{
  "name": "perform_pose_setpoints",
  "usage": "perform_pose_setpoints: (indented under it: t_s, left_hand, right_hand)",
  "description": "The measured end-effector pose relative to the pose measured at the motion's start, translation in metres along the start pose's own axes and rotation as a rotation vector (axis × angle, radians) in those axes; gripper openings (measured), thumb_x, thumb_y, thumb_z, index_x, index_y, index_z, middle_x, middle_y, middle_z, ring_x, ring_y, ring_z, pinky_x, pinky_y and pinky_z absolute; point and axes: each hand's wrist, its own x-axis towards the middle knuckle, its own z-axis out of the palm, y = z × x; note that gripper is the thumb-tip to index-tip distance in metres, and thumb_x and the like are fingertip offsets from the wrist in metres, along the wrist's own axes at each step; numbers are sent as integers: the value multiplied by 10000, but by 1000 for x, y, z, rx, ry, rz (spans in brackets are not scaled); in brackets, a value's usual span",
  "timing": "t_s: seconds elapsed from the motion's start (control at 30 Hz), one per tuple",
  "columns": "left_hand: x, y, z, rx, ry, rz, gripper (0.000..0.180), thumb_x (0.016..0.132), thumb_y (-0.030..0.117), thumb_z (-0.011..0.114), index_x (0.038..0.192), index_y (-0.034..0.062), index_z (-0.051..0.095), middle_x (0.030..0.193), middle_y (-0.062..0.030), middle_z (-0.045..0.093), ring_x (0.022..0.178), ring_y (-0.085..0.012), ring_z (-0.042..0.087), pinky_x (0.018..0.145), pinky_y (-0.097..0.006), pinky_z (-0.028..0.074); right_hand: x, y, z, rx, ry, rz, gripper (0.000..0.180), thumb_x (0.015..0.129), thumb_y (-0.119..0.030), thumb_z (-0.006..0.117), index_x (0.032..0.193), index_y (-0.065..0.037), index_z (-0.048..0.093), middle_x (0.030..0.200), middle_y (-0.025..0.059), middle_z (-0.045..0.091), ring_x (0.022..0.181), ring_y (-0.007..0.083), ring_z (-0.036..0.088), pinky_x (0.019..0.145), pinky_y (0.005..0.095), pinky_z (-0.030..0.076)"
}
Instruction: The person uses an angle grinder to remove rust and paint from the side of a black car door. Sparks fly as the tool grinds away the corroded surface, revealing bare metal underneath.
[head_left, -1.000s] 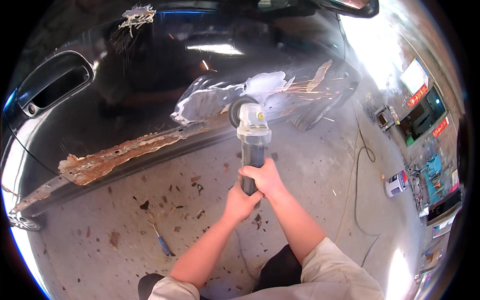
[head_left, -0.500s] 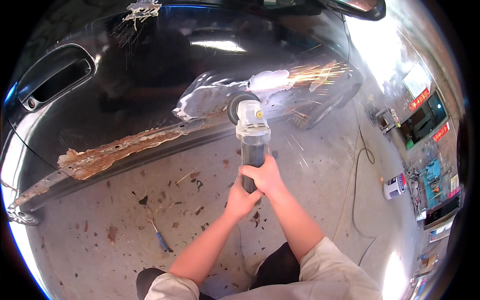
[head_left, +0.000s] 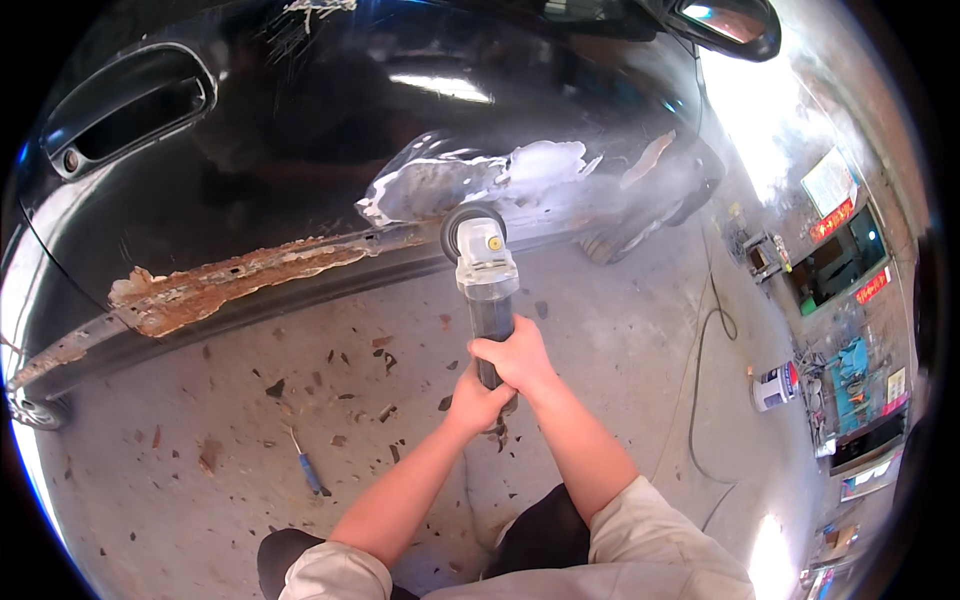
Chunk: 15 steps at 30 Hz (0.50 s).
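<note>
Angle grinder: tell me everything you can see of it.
The angle grinder has a pale grey, metallic-looking head with a round yellow spot, a dark, plastic-looking grip and a dark round disc partly hidden behind the head. It points away from the person, head at the lower side of the black car; whether the disc touches it cannot be told. The left hand and right hand both clasp the grip.

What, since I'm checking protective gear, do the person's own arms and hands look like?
The left hand and right hand are bare, without gloves; the forearms show no watch or bracelet. Both sleeves are plain beige cloth, ending near the elbows.
</note>
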Motion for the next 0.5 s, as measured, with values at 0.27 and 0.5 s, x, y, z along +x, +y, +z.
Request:
perform_pose_setpoints:
  t_s: [0.27, 0.5]
  left_hand:
    - [1, 4, 6, -20, -64, -77, 564, 800, 255, 783, 1219, -12, 518, 943, -92, 686, 818, -177, 671, 723, -342, 542]
    - [7, 10, 1, 20, -87, -60, 556, 799, 262, 770, 1218, -5, 521, 967, -90, 683, 861, -167, 661, 767, -347, 535]
  right_hand:
    - [5, 15, -6, 3, 32, 49, 338, 701, -210, 773, 910, 39, 682, 828, 103, 709, 774, 171, 666, 750, 354, 537]
    - [5, 9, -4, -46, 86, -15, 383, 685, -245, 785, 893, 51, 659, 815, 133, 706, 760, 210, 672, 749, 357, 540]
